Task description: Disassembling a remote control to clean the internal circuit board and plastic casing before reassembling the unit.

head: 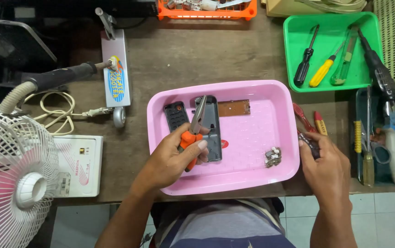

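The left hand is holding orange-handled pliers over the pink tray, its grip pressed around the handles, the nose lying across a grey remote shell. The right hand is resting at the tray's right edge on the table, its grip pinching a small dark tool. Metal clips are lying in the tray.

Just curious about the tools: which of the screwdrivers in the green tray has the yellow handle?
The middle one in the green tray, lying slanted. The screwdriver to its left has a black handle, and the one to its right a green handle.
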